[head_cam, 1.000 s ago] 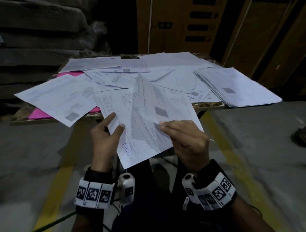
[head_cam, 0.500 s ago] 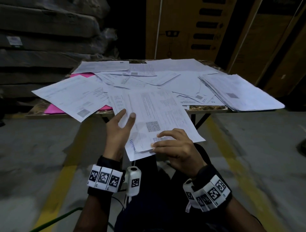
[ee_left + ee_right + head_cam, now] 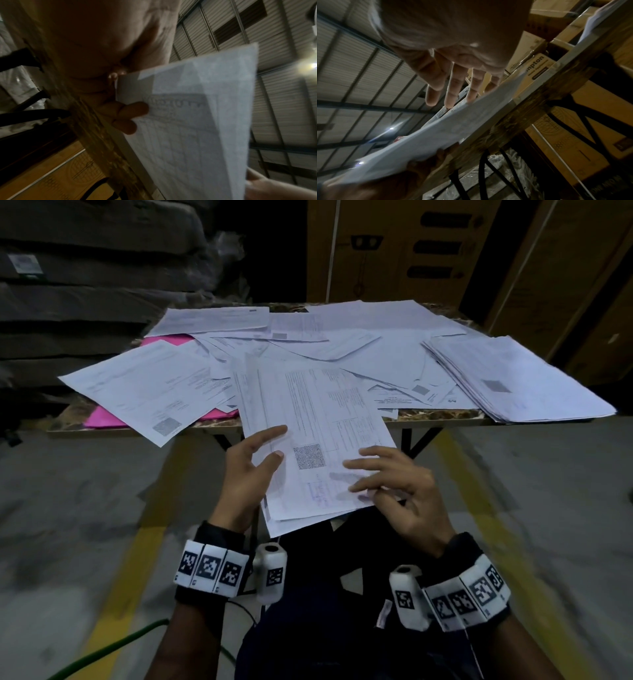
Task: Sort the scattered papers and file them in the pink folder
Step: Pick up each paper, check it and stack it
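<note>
Step in hand, by judgement: sorting, with collection of loose sheets under way and filing not yet begun. The left hand [image 3: 251, 470] holds a small sheaf of papers [image 3: 318, 440] off the near edge of the table [image 3: 442, 415]; the left wrist view shows its fingers [image 3: 135, 111] curled under the sheaf, and the thumb lies on top in the head view. The right hand [image 3: 397, 487] rests on the sheaf's near right corner with fingers [image 3: 453, 93] extended and spread; no pinch is visible. The pink folder [image 3: 106, 419] lies at the left of the table, mostly buried under a large sheet [image 3: 150, 392], with only its far and near edges showing. A tidier stack [image 3: 513, 381] sits at the right, overhanging the edge, and scattered sheets [image 3: 308, 337] cover the middle and far part. The next move probably calls for squaring the sheaf, then either adding it to the stack or uncovering the folder. Thin paper is likely to slip or fan unless kept pressed. The tabletop is mottled brown on dark crossed legs. The floor is grey concrete with yellow lines [image 3: 130, 570]. Cardboard cartons [image 3: 394, 248] stand beyond, wrapped goods [image 3: 85, 268] at the far left, and a corrugated roof shows overhead.
</note>
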`<state>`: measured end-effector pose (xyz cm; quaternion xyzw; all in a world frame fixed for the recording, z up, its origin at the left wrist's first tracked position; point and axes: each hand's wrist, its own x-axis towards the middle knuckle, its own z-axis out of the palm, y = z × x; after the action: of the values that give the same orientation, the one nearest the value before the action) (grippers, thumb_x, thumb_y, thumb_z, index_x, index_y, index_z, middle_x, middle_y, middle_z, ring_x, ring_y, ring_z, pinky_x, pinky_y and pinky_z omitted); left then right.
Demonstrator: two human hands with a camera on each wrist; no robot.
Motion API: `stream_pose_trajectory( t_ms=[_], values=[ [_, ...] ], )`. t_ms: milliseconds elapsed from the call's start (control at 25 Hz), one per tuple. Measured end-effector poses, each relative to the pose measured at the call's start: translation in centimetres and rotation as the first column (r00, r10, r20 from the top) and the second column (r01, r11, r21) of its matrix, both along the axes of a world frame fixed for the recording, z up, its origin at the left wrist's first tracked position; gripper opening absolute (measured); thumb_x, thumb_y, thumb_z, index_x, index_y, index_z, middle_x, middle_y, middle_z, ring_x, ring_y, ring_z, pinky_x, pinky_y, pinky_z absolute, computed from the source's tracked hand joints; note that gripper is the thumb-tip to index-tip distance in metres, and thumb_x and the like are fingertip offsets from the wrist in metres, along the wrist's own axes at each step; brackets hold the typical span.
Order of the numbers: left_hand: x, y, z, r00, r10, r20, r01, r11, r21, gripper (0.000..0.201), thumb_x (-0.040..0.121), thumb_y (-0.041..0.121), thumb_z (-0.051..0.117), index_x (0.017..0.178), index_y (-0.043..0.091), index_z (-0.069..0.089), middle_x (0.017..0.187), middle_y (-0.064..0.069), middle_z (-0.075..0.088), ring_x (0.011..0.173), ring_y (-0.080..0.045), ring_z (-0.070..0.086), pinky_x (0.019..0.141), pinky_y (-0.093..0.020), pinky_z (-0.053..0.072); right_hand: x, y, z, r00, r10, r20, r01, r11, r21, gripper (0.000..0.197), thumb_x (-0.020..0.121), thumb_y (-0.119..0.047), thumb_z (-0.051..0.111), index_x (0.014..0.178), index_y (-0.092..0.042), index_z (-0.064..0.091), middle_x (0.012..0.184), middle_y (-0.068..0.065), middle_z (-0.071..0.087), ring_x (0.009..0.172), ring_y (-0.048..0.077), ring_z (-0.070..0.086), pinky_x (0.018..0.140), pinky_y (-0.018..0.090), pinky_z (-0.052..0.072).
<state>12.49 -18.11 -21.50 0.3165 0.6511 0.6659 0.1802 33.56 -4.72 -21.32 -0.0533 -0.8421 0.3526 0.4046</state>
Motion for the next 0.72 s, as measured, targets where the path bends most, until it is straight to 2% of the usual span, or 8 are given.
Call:
stream_pose_trajectory(
  t_ms=[120,200,280,360,440,560,640,720],
  values=[
    [-0.4,-0.5,-0.3,0.996,-0.049,0.069,0.047,0.998,0.030,0.037,0.095,-0.004,0.059,0.121,0.019,0.071,0.126,0.013,0.068,0.125,-0.009,0.059,0.105,-0.046,0.049,0.5,1.0,0.0,0.958,-0.279,0.064,0.281,0.959,-0.025,0.023,0.088,-0.004,0.061,0.101,-0.015,0.076,0.120,-0.008,0.069,0.125,0.018,0.054,0.103,0.046,0.045],
    [-0.5,-0.8,-0.5,0.995,-0.076,0.067,0.074,0.996,0.044,0.039,0.095,-0.006,0.058,0.124,0.017,0.069,0.128,0.014,0.067,0.127,-0.008,0.057,0.107,-0.046,0.048,0.8,1.6,-0.2,0.913,-0.364,0.184,0.394,0.903,-0.171,0.023,0.094,-0.017,0.064,0.114,-0.025,0.070,0.128,-0.014,0.062,0.124,0.006,0.052,0.104,0.038,0.046],
    [-0.7,-0.7,-0.5,0.993,-0.098,0.065,0.095,0.994,0.049,0.040,0.094,-0.007,0.057,0.125,0.016,0.068,0.128,0.015,0.066,0.127,-0.007,0.057,0.107,-0.045,0.048,0.6,2.2,-0.1,0.924,-0.255,0.285,0.354,0.853,-0.384,0.029,0.093,-0.025,0.067,0.121,-0.033,0.062,0.128,-0.014,0.060,0.117,0.003,0.057,0.099,0.040,0.052],
    [-0.9,-0.4,-0.1,0.990,-0.124,0.067,0.121,0.992,0.042,0.040,0.094,-0.007,0.056,0.125,0.016,0.068,0.129,0.016,0.066,0.127,-0.006,0.056,0.107,-0.044,0.048,0.1,2.4,0.2,0.948,-0.099,0.302,0.243,0.837,-0.490,0.033,0.092,-0.023,0.070,0.121,-0.033,0.057,0.128,-0.013,0.059,0.119,0.007,0.057,0.101,0.041,0.051],
    [-1.3,0.0,0.2,0.988,-0.148,0.036,0.148,0.989,0.022,0.041,0.095,-0.006,0.057,0.126,0.017,0.067,0.130,0.017,0.065,0.128,-0.004,0.055,0.109,-0.043,0.046,-0.5,2.4,0.6,0.966,-0.043,0.254,0.166,0.857,-0.487,0.033,0.091,-0.011,0.069,0.117,-0.027,0.058,0.127,-0.011,0.060,0.124,0.008,0.054,0.105,0.033,0.044],
    [-1.7,0.5,0.5,0.991,-0.095,-0.094,0.099,0.994,0.041,0.051,0.093,-0.007,0.060,0.137,0.018,0.058,0.139,0.010,0.060,0.133,-0.005,0.051,0.112,-0.039,0.043,-1.4,2.6,1.3,0.975,-0.080,0.208,0.166,0.885,-0.436,0.031,0.090,0.004,0.064,0.105,-0.023,0.067,0.119,-0.010,0.067,0.120,0.004,0.057,0.098,0.015,0.043],
    [-1.9,0.4,0.7,0.989,0.001,-0.150,0.015,0.995,0.100,0.057,0.092,-0.005,0.061,0.143,0.021,0.049,0.143,0.000,0.055,0.130,-0.011,0.054,0.103,-0.030,0.049,-2.1,2.9,1.6,0.975,-0.123,0.183,0.188,0.896,-0.401,0.032,0.090,0.005,0.063,0.102,-0.024,0.070,0.113,-0.013,0.070,0.115,0.000,0.059,0.093,0.008,0.042],
    [-2.7,0.0,0.7,0.940,0.170,-0.296,-0.136,0.982,0.132,0.055,0.091,0.002,0.060,0.142,0.021,0.049,0.137,-0.006,0.055,0.124,-0.017,0.056,0.096,-0.032,0.052,-2.7,3.3,1.8,0.977,-0.172,0.122,0.206,0.904,-0.374,0.031,0.090,0.005,0.064,0.102,-0.023,0.072,0.108,-0.017,0.071,0.110,-0.002,0.061,0.092,0.007,0.041]
  ],
)
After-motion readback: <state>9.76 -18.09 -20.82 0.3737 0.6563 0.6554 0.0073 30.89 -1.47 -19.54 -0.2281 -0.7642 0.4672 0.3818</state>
